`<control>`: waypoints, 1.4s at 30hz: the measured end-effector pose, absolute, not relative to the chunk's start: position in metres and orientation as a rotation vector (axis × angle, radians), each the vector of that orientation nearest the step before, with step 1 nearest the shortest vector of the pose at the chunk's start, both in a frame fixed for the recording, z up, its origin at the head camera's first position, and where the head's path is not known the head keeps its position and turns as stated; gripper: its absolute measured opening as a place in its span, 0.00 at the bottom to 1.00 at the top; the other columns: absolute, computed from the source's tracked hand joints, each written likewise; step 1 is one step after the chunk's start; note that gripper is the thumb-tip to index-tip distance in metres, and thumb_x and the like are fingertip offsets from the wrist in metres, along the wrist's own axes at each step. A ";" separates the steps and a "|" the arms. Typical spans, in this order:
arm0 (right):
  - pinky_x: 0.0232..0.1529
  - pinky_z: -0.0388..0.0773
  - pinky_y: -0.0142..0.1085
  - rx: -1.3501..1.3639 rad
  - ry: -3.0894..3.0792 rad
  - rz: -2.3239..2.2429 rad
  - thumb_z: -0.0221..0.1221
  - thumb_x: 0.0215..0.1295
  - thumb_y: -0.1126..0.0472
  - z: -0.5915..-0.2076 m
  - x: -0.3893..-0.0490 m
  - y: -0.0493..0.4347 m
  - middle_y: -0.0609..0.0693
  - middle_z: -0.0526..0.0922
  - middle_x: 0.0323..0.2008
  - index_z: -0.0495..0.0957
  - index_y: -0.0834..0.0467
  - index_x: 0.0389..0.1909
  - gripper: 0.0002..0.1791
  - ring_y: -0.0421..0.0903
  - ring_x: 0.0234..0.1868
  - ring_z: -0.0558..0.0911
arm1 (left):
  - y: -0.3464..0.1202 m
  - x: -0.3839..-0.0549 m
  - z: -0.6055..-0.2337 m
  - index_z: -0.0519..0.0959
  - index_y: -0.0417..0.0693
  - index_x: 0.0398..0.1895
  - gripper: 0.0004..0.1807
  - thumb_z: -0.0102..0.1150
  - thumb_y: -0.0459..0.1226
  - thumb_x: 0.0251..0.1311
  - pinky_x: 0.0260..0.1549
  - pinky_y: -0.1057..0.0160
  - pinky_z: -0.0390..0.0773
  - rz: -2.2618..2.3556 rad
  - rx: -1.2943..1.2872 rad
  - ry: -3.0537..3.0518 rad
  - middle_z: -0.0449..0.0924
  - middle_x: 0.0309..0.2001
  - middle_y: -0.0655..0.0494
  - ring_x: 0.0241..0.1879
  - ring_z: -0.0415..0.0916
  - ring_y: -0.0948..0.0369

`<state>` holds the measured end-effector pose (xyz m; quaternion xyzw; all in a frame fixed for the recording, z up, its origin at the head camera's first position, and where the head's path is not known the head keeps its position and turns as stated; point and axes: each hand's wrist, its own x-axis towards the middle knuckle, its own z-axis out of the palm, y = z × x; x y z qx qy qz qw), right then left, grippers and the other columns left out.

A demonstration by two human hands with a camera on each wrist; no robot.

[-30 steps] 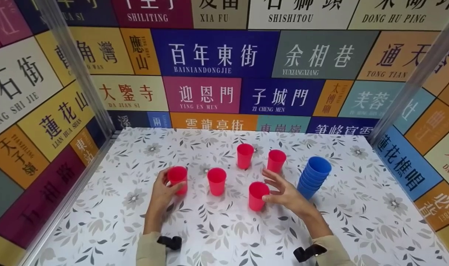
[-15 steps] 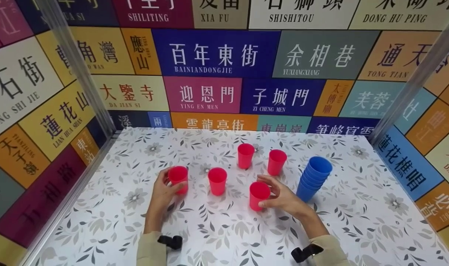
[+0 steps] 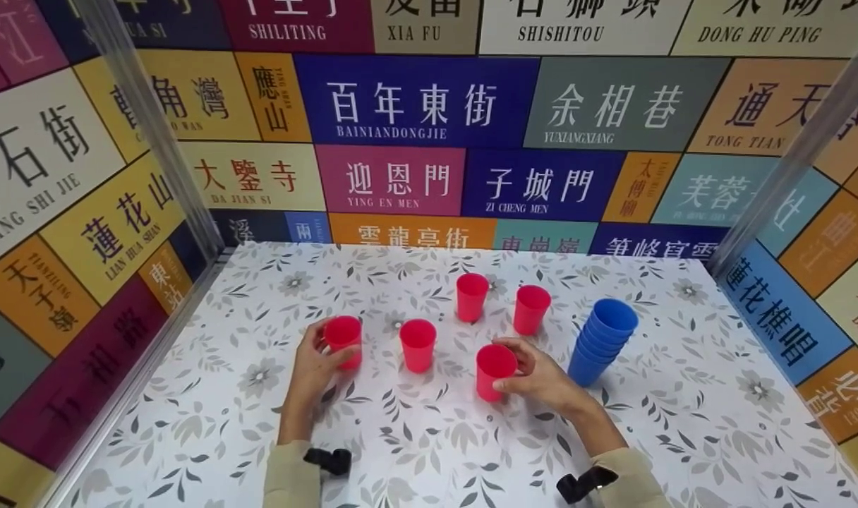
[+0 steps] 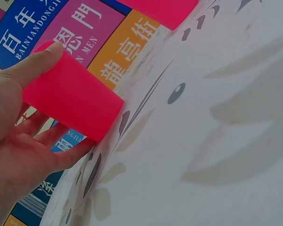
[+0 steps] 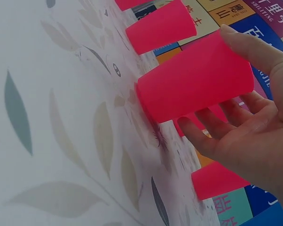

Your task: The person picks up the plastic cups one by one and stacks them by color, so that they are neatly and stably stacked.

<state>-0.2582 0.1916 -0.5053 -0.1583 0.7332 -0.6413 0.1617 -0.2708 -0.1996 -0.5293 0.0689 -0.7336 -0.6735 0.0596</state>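
Note:
My left hand [image 3: 315, 367] holds an upright red plastic cup [image 3: 344, 337] on the left of the table. In the left wrist view its thumb lies at the rim of that cup [image 4: 73, 96], with the fingers along the far side. Right of centre, my right hand [image 3: 545, 381] grips a second red cup [image 3: 494, 379]. The right wrist view has the thumb against the upper side of this cup [image 5: 193, 77] and the fingers round its other side. Between the two held cups a third red cup [image 3: 418, 347] stands mouth up, touched by neither hand.
Two more red cups, one at back centre [image 3: 471, 299] and one to its right [image 3: 532, 310], stand upright. A leaning-looking stack of blue cups [image 3: 598, 347] is beyond my right hand. Sign-covered walls [image 3: 415, 99] border the flower-patterned table [image 3: 429, 451].
My right hand's fingers have come in from the space between two cups and closed round the near red cup. The left hand keeps its hold, and the cups stay in place.

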 end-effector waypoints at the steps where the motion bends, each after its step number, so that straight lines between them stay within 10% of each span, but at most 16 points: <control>1: 0.56 0.80 0.30 -0.449 2.085 -1.836 0.71 0.58 0.64 -0.504 -0.258 0.191 0.60 0.70 0.68 0.61 0.61 0.73 0.43 0.46 0.60 0.78 | -0.200 -0.271 -0.529 0.64 0.46 0.71 0.42 0.73 0.32 0.53 0.68 0.48 0.71 -2.039 0.206 -2.220 0.69 0.68 0.44 0.70 0.66 0.49; 42: 0.50 0.83 0.36 -0.648 2.137 -1.905 0.72 0.57 0.59 -0.403 -0.275 0.076 0.57 0.77 0.60 0.68 0.53 0.70 0.39 0.49 0.54 0.80 | -0.198 -0.274 -0.531 0.65 0.45 0.69 0.41 0.74 0.31 0.52 0.64 0.52 0.75 -2.012 0.233 -2.203 0.72 0.65 0.43 0.66 0.71 0.48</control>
